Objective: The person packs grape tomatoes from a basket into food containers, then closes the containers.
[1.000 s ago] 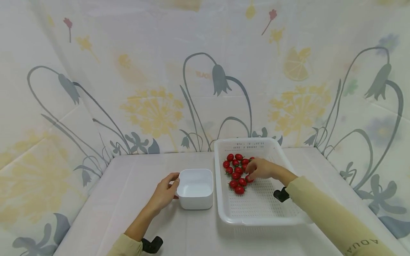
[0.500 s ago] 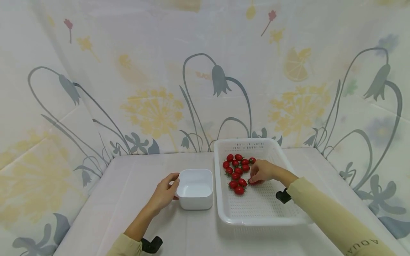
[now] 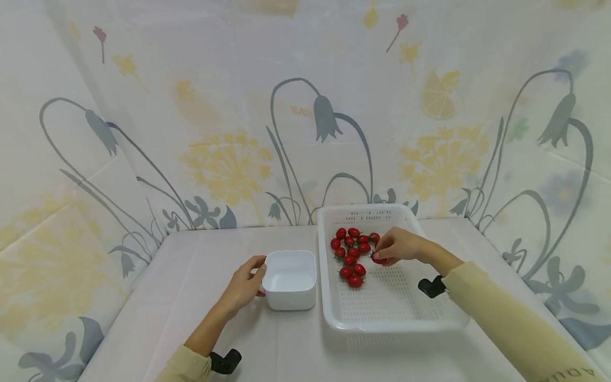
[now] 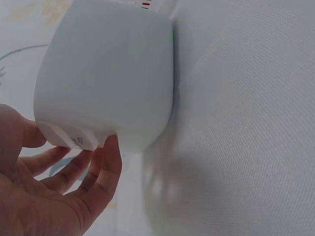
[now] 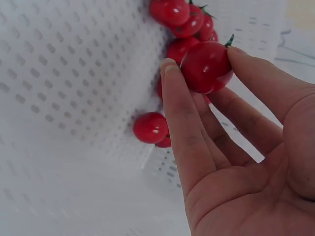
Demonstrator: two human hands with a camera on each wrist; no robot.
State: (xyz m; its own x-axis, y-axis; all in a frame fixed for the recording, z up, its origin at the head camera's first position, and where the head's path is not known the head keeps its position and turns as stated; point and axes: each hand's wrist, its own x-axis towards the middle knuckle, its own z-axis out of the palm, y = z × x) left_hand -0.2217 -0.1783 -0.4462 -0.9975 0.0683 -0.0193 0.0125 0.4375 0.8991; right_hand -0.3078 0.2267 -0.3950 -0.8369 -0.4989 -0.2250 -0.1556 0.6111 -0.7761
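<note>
My right hand pinches a cherry tomato between thumb and fingers, slightly above the white perforated basket. A green stem sticks out beside the thumb in the right wrist view. Several other red cherry tomatoes lie loose in the left half of that basket. To its left stands a square white container with no contents visible inside. My left hand holds this container by its left side; in the left wrist view, thumb and bent fingers touch its outer wall.
The basket's left rim stands close beside the small container. Both rest on a white-covered table. Behind and at the sides hangs a flower-printed sheet. Black wrist mounts show at both sleeves.
My right hand has drawn one cherry tomato rightward from the cluster and raised it a little. The left hand and the container stay in place.
</note>
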